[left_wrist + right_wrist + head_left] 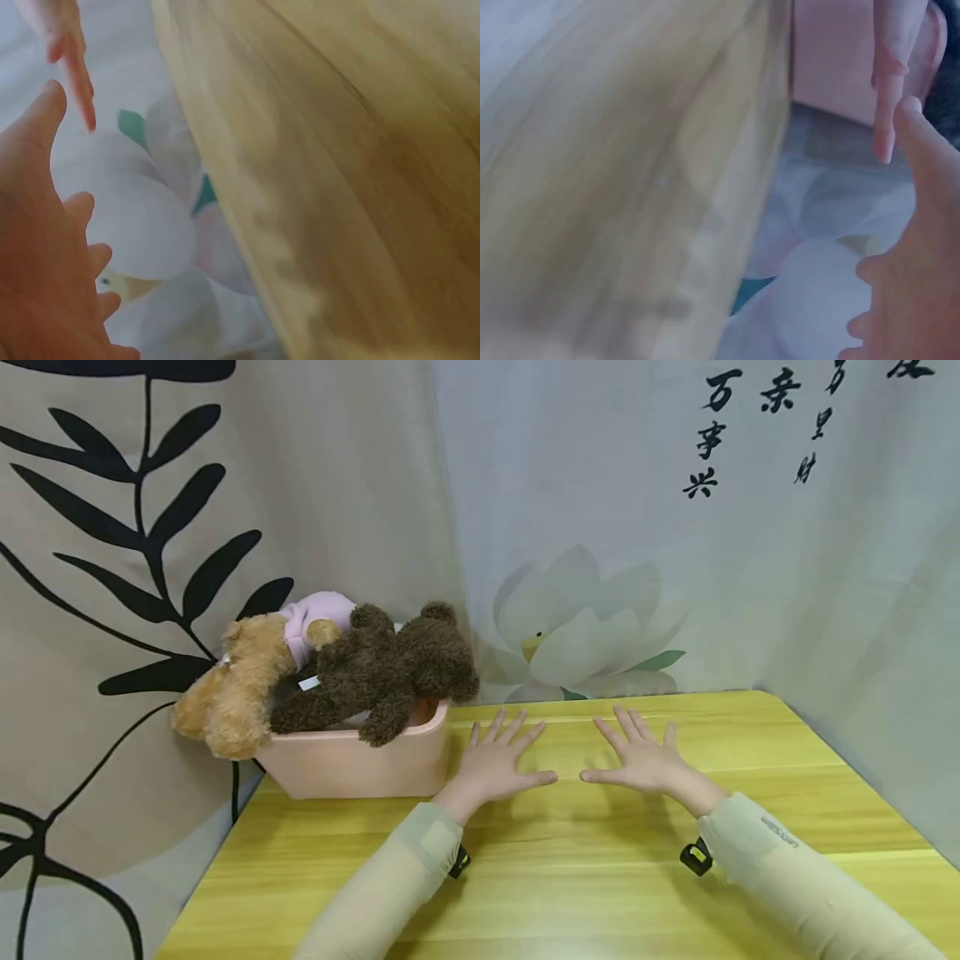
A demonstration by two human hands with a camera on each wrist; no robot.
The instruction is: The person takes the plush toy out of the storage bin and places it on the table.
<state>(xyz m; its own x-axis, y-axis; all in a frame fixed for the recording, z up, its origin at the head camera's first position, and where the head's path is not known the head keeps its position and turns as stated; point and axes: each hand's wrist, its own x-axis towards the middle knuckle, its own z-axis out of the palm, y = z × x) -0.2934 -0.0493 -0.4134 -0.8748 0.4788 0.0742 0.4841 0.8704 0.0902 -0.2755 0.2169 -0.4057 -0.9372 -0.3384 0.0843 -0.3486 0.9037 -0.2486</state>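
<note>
Desk (570, 893) of yellow wood, with a pink box (352, 772) at its back left. Already piled in and over that box: a fluffy dark brown bear (397, 664) and a fluffy tan bear (243, 689). Next to both, some pale purple cloth (327, 607), maybe clothes on the tan bear, maybe another toy; hard to tell. Left hand (491, 766) and right hand (647, 764) over the desk, all fingers straight and spread wide, thumbs toward each other, nothing held. Left hand near the right end of the box, right hand farther off. By guess, a quiet spot in the work: bears in place, with either no moving begun or all of it done. No way to tell which, or how much is left.

Pink box long from left to right. Dark brown bear long the same way, lying across the top, head most likely at the right end, one arm or leg over the front rim. Tan bear on a slant, low at the left, spilling over the left end; head hard to find. Small white tag (309, 683) by the dark brown bear, tipped up a bit at the right.
</note>
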